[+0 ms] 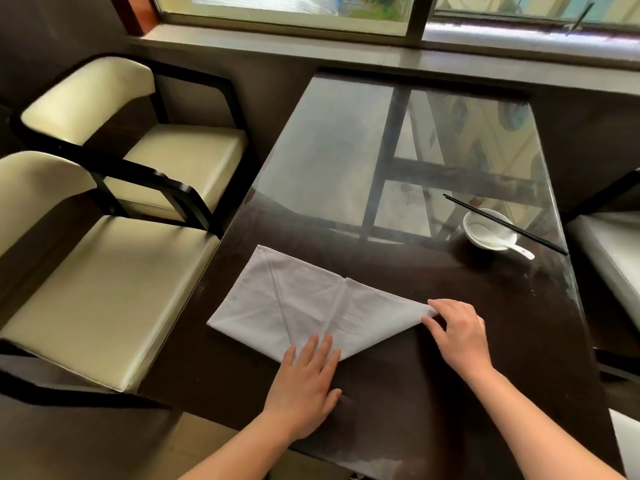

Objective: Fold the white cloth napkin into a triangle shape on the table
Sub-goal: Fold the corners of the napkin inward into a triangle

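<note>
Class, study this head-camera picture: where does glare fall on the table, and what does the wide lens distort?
Head view: window light glares off the far half of the dark glossy table, mirroring the window frame; the near half is dark, so the white cloth napkin stands out; the lens tilts and slightly bows the grey window sill.

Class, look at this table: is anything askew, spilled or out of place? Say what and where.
Nothing spilled. The napkin has a small step in its far edge, where the folded layers do not line up. Chopsticks lie slanted across the bowl.
</note>
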Action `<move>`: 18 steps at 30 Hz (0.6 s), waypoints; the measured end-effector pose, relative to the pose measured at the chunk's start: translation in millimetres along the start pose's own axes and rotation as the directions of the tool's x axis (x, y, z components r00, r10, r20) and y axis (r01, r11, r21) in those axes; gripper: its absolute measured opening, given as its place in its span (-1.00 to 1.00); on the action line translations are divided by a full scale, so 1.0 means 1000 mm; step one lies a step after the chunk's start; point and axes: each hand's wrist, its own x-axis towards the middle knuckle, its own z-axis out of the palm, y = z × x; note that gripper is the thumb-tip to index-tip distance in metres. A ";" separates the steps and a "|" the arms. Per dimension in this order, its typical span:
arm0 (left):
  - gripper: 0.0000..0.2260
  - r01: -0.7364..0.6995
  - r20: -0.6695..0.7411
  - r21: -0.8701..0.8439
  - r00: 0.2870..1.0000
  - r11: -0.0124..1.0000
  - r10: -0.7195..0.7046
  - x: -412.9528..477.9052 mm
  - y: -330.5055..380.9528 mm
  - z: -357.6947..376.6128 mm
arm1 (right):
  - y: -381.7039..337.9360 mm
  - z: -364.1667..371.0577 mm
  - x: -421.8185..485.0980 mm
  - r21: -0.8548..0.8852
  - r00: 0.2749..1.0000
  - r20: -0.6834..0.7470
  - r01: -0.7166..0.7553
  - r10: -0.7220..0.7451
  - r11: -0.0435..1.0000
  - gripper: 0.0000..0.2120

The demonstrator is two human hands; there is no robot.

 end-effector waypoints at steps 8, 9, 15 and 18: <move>-0.40 0.032 -0.048 -0.043 0.998 0.999 -0.034 0.001 0.000 0.005 | 0.012 -0.006 0.011 0.022 0.996 0.048 0.074 -0.075 0.997 -0.88; -0.40 0.028 -0.045 -0.047 0.999 0.999 -0.030 0.001 0.000 0.005 | 0.012 -0.006 0.013 0.016 0.994 0.050 0.092 -0.093 0.996 -0.90; -0.39 0.029 -0.060 -0.063 0.998 0.998 -0.033 -0.002 0.000 0.004 | 0.015 -0.010 0.023 -0.085 0.977 0.074 0.206 -0.200 0.975 -0.87; -0.38 0.026 -0.051 -0.052 0.998 0.998 -0.029 -0.003 0.001 0.002 | 0.013 -0.010 0.021 -0.102 0.975 0.044 0.221 -0.217 0.970 -0.86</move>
